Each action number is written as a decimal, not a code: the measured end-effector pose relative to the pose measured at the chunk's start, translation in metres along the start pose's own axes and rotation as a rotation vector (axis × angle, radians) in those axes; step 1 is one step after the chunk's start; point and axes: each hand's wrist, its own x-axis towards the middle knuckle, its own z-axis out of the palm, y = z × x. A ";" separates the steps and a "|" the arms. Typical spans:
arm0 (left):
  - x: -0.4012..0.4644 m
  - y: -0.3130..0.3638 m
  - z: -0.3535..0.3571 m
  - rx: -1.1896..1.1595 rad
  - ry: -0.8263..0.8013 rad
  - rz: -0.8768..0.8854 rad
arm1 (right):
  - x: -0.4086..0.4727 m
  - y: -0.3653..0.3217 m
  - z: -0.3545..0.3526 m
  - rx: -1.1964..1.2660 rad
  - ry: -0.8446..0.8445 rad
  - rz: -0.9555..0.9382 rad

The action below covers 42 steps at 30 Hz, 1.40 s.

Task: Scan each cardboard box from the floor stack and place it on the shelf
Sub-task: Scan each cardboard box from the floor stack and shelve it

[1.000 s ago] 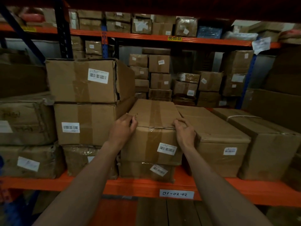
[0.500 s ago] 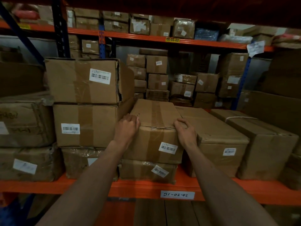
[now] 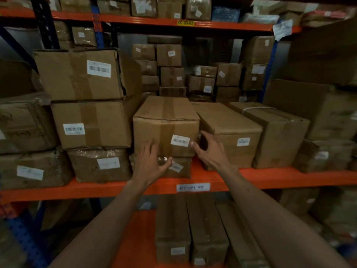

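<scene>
Left hand [image 3: 149, 164], fingers spread and straight, lies before the front face of the cardboard box [image 3: 166, 125]; right hand [image 3: 209, 149], fingers loosely open, sits at its right edge. The box rests atop a wrapped box [image 3: 176, 167] on the orange shelf [image 3: 270, 176].

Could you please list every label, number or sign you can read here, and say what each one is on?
"00-03-02", though blurred: yellow tag on the upper shelf beam.
White tag on the middle shelf beam: handwritten, too blurred to read.
Barcode sticker on the centre box, and the other box stickers: too small to read.
</scene>
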 end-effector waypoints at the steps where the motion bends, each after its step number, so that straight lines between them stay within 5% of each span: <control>1: -0.017 0.007 0.008 -0.050 -0.054 -0.019 | -0.013 0.007 -0.003 -0.085 -0.027 -0.012; 7: -0.116 0.051 0.052 -0.147 -0.385 -0.097 | -0.114 0.069 -0.016 -0.481 -0.248 -0.022; 20: -0.333 0.129 0.154 -0.141 -0.750 -0.304 | -0.339 0.239 0.002 -0.500 -0.693 0.197; 31: -0.503 0.082 0.304 -0.103 -1.102 -0.343 | -0.502 0.394 0.104 -0.383 -0.774 0.595; 42: -0.655 0.045 0.441 -0.185 -1.156 -0.304 | -0.581 0.508 0.240 -0.314 -0.519 0.801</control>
